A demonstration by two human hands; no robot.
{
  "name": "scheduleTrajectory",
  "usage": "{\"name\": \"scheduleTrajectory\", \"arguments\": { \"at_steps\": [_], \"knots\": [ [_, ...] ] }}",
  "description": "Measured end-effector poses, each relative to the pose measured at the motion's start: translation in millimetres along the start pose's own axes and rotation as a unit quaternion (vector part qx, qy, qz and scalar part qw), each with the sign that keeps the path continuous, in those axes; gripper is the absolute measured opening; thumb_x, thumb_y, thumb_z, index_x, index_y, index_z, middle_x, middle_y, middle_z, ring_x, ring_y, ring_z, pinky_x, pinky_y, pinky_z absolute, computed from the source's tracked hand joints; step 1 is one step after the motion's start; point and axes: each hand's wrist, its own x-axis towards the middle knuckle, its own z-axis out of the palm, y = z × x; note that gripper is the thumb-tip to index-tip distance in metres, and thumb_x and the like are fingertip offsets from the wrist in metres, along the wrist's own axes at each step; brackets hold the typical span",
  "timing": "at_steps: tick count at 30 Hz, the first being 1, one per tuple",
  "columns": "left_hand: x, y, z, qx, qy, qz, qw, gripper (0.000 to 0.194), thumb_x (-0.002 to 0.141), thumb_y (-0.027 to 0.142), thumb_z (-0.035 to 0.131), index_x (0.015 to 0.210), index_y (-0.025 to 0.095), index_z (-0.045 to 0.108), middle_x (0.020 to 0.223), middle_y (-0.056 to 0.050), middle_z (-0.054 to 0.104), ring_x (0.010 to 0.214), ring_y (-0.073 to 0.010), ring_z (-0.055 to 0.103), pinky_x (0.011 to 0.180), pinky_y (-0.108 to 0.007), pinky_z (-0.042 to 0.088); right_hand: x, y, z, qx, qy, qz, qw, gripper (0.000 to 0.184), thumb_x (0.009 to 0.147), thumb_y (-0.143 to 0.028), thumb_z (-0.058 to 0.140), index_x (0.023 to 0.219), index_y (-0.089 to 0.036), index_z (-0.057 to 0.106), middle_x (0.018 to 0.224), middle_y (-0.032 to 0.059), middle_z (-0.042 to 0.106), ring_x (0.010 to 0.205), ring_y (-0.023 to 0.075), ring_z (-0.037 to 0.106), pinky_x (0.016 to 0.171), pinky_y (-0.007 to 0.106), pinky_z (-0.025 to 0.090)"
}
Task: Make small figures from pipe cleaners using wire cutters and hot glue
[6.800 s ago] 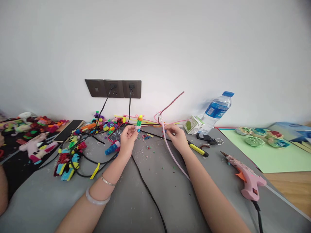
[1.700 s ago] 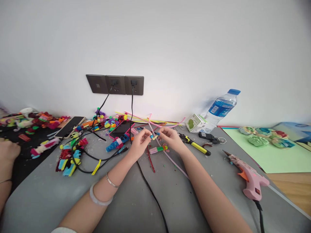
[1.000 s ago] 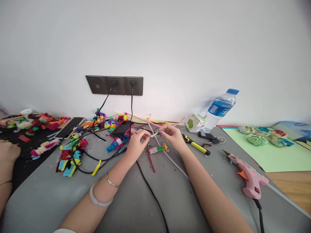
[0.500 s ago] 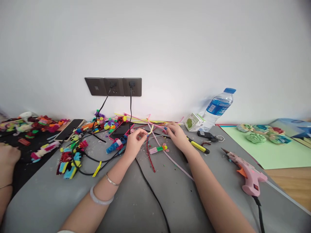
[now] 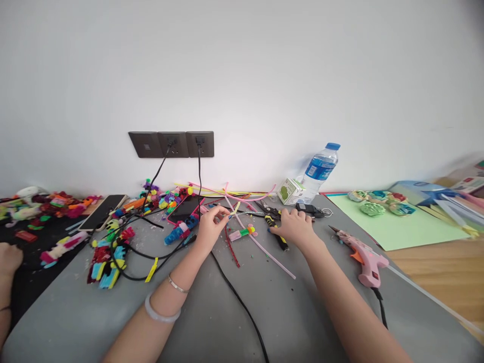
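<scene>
My left hand (image 5: 212, 223) pinches a short pale-yellow pipe cleaner (image 5: 237, 207) between thumb and fingertips, above the grey table. To its right, my right hand (image 5: 297, 227) reaches over a pair of pliers with black and yellow handles (image 5: 279, 236), thumb apart from the fingers. The fingers partly cover the pliers, whose dark jaws point to the far left. Between my hands lies a small pipe-cleaner figure (image 5: 242, 233) in pink, green and orange. A long pink pipe cleaner (image 5: 272, 256) and a dark red one (image 5: 231, 247) lie close by.
At right rests a pink glue gun (image 5: 372, 264) with its cord. A water bottle (image 5: 319, 171), a small box (image 5: 290, 190) and keys (image 5: 308, 209) stand or lie near the wall. Black cables (image 5: 242, 302) cross the table. Another person's hand (image 5: 9, 259) is at far left.
My right hand has left the spot beside my left hand and moved right, onto the pliers. My left hand still holds the yellow pipe cleaner. The view has turned slightly right.
</scene>
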Motion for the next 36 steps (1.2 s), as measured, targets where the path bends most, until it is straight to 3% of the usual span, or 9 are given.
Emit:
{"name": "scheduleTrajectory", "arguments": {
  "at_steps": [4,7,10,13,17,20,22,30,36],
  "knots": [
    [-2.0,2.5,0.6,0.01,-0.003,0.014,1.0,0.007,0.082,0.02,0.059,0.081,0.02,0.066,0.08,0.0,0.071,0.062,-0.0118,0.056,0.059,-0.023,0.043,-13.3,0.2,-21.1,0.015,0.023,-0.011,1.0,0.054,0.079,-0.04,0.065,0.12,-0.006,0.057,0.119,0.0261,0.06,0.113,0.0417,0.059,0.092,0.046,0.041],
    [-3.1,4.1,2.1,0.021,-0.004,0.033,0.999,0.008,0.083,0.017,0.059,0.082,0.02,0.066,0.08,0.0,0.071,0.065,-0.0123,0.059,0.062,-0.023,0.045,-24.7,19.2,-41.3,0.079,0.012,0.002,0.997,0.055,0.079,-0.046,0.06,0.118,-0.008,0.057,0.116,0.0242,0.061,0.102,0.0387,0.063,0.08,0.041,0.046],
    [-4.2,4.9,4.1,0.025,-0.009,0.054,0.998,0.01,0.082,0.014,0.058,0.083,0.02,0.066,0.081,0.0,0.071,0.066,-0.0125,0.06,0.064,-0.024,0.046,-40.8,45.1,-57.0,0.209,-0.045,-0.005,0.977,0.047,0.075,-0.048,0.06,0.109,-0.015,0.063,0.105,0.0162,0.068,0.095,0.034,0.065,0.075,0.037,0.048],
    [-5.6,4.8,6.4,0.027,-0.017,0.077,0.997,0.013,0.082,0.01,0.057,0.083,0.02,0.066,0.084,-0.001,0.072,0.068,-0.0125,0.06,0.065,-0.024,0.047,-60.8,64.2,-61.6,0.387,-0.116,-0.041,0.914,0.033,0.071,-0.04,0.064,0.098,-0.021,0.067,0.093,0.008,0.072,0.09,0.0302,0.066,0.073,0.034,0.049],
    [-8.5,7.9,9.8,0.015,-0.039,0.094,0.995,0.016,0.081,0.007,0.058,0.086,0.019,0.066,0.089,-0.002,0.071,0.074,-0.0135,0.063,0.066,-0.023,0.047,-88.3,68.7,-51.2,0.528,-0.189,-0.042,0.827,0.028,0.069,-0.039,0.064,0.091,-0.022,0.064,0.092,0.0073,0.071,0.09,0.0283,0.065,0.074,0.035,0.052],
    [-12.3,15.0,13.1,-0.001,-0.057,0.094,0.994,0.013,0.082,0.01,0.059,0.086,0.019,0.066,0.087,-0.002,0.071,0.074,-0.0135,0.063,0.062,-0.022,0.046,-104.0,63.8,-39.7,0.606,-0.294,-0.028,0.739,0.027,0.075,-0.044,0.061,0.088,-0.021,0.061,0.089,0.0054,0.068,0.08,0.0234,0.065,0.077,0.036,0.052],
    [-15.3,20.2,15.5,-0.004,-0.065,0.096,0.993,0.011,0.083,0.011,0.06,0.086,0.019,0.066,0.086,-0.001,0.072,0.074,-0.0135,0.064,0.061,-0.022,0.046,-111.3,59.5,-33.9,0.613,-0.332,-0.01,0.717,0.028,0.074,-0.045,0.065,0.086,-0.02,0.058,0.087,0.0036,0.066,0.075,0.0205,0.063,0.075,0.034,0.052],
    [-20.1,22.4,19.1,-0.001,-0.079,0.145,0.986,0.009,0.087,0.013,0.06,0.086,0.019,0.067,0.086,-0.003,0.072,0.077,-0.015,0.066,0.068,-0.024,0.051,-121.1,44.2,-19.7,0.573,-0.38,-0.035,0.725,0.025,0.08,-0.042,0.061,0.088,-0.02,0.053,0.084,0.0008,0.061,0.073,0.0171,0.059,0.069,0.03,0.047],
    [-19.5,21.2,19.5,0.011,-0.086,0.217,0.972,0.012,0.092,0.017,0.058,0.086,0.02,0.069,0.086,-0.005,0.074,0.084,-0.0171,0.069,0.078,-0.029,0.054,-121.2,36.7,-16.3,0.516,-0.362,-0.056,0.775,0.016,0.085,-0.033,0.051,0.094,-0.02,0.051,0.08,-0.0005,0.059,0.071,0.0148,0.054,0.068,0.028,0.044]
  ]
}}
